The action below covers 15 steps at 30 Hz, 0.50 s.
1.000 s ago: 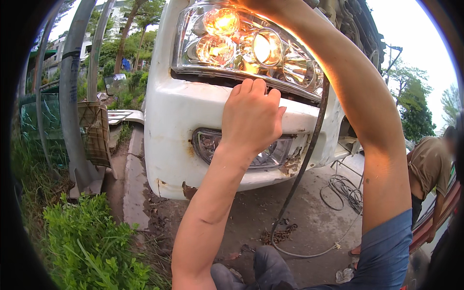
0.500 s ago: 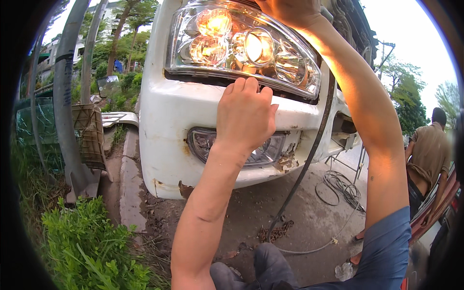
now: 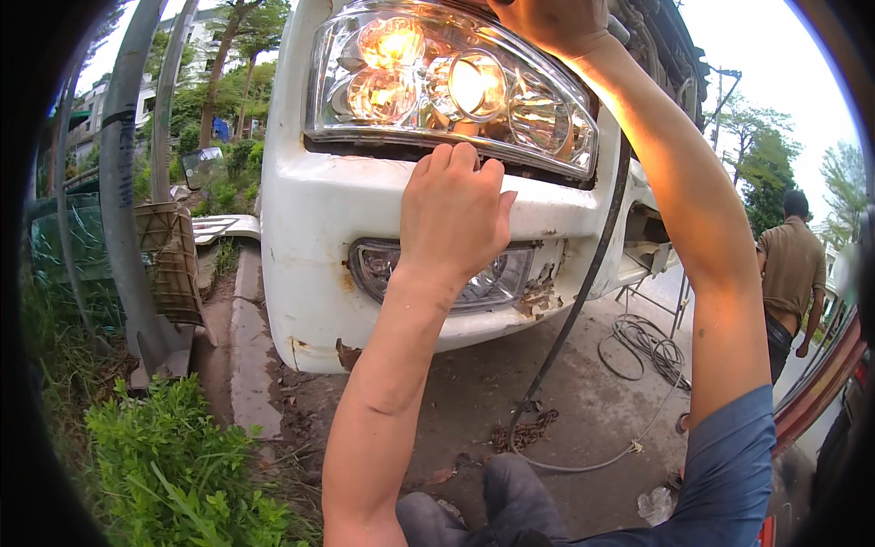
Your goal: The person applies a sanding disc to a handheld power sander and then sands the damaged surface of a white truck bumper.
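A white, rust-marked vehicle bumper (image 3: 301, 228) holds a lit headlight (image 3: 538, 118) above a smaller clear lamp (image 3: 369, 269). My left hand (image 3: 451, 214) has its fingers curled over the headlight's lower edge, at the dark gap between lamp and bumper; the fingertips are hidden. At the headlight's upper right corner is my right hand (image 3: 556, 23), its fingers mostly cut off or hidden by the frame edge. A dark hose (image 3: 583, 296) runs down past the right of the lamps to the ground.
A metal post (image 3: 137, 228), leaning panels (image 3: 169, 264) and green plants (image 3: 173, 474) stand on the left beside a concrete kerb (image 3: 251, 346). Coiled cables (image 3: 638, 356) and a rusty chain (image 3: 524, 433) lie on the pavement. A person (image 3: 786, 273) in a brown shirt is at the right.
My right hand has shifted rightward along the headlight's top. My left hand stays at the lower edge. The view has shifted slightly, and the other person has straightened and moved farther away.
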### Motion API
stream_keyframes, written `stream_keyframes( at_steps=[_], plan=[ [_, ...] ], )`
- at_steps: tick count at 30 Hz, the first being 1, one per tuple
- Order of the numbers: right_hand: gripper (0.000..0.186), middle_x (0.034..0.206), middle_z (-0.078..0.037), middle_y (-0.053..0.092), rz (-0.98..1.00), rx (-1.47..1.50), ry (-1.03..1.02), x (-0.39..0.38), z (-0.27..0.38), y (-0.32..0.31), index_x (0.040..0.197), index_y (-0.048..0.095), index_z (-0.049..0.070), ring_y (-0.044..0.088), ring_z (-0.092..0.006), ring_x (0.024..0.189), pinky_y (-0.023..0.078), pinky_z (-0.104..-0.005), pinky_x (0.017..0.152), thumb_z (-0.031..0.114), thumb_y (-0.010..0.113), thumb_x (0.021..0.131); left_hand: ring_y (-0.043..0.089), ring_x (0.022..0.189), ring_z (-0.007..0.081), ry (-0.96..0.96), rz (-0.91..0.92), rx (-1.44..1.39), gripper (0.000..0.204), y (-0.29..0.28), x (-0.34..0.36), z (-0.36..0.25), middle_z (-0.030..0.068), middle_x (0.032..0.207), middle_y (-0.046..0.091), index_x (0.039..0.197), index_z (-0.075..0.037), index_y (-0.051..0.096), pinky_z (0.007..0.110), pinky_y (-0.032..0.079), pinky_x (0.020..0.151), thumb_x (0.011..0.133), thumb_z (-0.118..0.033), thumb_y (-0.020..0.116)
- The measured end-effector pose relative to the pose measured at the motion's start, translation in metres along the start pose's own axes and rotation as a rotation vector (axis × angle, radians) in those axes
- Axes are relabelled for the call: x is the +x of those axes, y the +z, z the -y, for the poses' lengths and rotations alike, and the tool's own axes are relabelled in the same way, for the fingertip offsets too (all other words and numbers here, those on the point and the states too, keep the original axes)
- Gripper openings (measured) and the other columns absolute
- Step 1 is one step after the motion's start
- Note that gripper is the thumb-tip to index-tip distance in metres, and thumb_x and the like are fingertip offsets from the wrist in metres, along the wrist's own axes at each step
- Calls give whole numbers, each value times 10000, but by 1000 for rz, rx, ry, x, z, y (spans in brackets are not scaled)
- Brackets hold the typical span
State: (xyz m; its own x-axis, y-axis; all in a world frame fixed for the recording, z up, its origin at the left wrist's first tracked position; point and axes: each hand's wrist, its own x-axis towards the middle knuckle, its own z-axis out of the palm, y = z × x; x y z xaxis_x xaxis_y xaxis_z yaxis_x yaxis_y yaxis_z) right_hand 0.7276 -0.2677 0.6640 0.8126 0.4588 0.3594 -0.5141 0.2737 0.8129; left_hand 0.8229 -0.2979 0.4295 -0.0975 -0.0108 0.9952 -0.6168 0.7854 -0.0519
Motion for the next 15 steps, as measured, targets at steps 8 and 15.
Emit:
stream_keyframes(
  at_steps=[8,15],
  plan=[
    [336,1032,-9,560,13,21,-3,-11,-7,3,1096,606,231,659,-173,705,566,-291,537,124,733,804,609,954,284,-26,27,17,193,-2,1,-1,90,942,634,876,-44,691,423,499,868,855,-220,768],
    [334,1052,-6,578,59,-12,-20,-22,-11,-15,1081,617,232,650,-183,684,539,-304,539,141,744,786,615,971,287,-22,14,7,191,0,1,-2,88,959,643,911,-43,716,431,495,891,862,-219,768]
  ],
)
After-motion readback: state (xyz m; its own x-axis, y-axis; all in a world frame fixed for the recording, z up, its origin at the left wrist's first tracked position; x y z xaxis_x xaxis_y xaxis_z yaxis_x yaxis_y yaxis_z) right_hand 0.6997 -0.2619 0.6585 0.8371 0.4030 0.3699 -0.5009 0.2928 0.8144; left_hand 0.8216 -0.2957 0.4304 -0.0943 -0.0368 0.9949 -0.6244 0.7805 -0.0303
